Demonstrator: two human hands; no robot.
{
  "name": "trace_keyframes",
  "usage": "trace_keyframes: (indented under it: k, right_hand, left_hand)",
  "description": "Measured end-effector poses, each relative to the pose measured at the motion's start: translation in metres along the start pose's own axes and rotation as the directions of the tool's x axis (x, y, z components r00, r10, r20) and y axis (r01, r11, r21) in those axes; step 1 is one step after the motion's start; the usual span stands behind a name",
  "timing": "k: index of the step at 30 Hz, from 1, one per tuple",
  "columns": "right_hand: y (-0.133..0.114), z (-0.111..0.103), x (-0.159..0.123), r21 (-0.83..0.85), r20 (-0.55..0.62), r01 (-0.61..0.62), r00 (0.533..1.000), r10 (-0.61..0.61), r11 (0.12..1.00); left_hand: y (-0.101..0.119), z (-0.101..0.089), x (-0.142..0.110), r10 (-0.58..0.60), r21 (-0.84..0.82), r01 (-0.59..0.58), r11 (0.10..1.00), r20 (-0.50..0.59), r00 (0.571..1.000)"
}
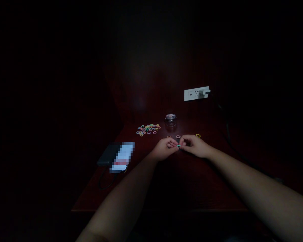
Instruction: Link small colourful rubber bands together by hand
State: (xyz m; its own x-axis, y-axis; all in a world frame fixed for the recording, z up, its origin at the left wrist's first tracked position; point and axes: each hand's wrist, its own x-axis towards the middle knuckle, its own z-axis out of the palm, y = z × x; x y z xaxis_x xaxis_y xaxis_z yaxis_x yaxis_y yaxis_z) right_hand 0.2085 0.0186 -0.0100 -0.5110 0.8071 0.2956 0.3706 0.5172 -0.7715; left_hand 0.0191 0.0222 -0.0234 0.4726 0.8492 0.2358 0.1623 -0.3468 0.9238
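Note:
A small green hair tie (179, 145) is pinched between my left hand (166, 148) and my right hand (194, 145), above the dark red table. Both sets of fingertips close on it, and most of the band is hidden by them. Just beyond my hands lie an orange-toned hair tie (169, 136), partly covered by my left fingers, and a pink one (178, 136). A yellow hair tie (198, 135) rests past my right hand. Farther left, a loose pile of many-coloured hair ties (148, 129) is spread on the table.
A clear lidded jar (171, 121) stands at the back. At left lie a phone with a blurred lit screen (122, 157), a dark flat object (108, 154) and a cable. A wall socket (197, 93) holds a plug, its cord running down the right. The table's front edge (166, 210) is near.

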Motion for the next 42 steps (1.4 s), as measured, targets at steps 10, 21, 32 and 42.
trace_keyframes:
  k: [10,21,32,42]
  right_hand:
    - [-0.0028,0.0034,-0.0015,0.004,-0.006,-0.009,1.000,0.009,1.000]
    - [-0.0065,0.0058,-0.0015,0.119,0.045,0.002,0.999,-0.007,0.993]
    - [-0.0072,0.0062,-0.0013,0.101,0.057,-0.005,0.998,-0.001,0.995]
    - [-0.0049,0.0062,-0.0020,0.066,0.041,0.023,0.999,-0.025,0.998]
  left_hand:
    - [-0.0017,0.0019,-0.0019,-0.061,-0.013,0.061,0.998,0.006,0.998]
    - [0.0019,0.0043,-0.0012,-0.110,-0.089,0.109,0.990,-0.009,0.994]
    - [0.0048,0.0066,-0.0015,-0.097,-0.097,0.091,0.991,-0.066,0.993]
    - [-0.0019,0.0044,0.0005,-0.078,-0.117,0.076,0.990,-0.013,0.997]
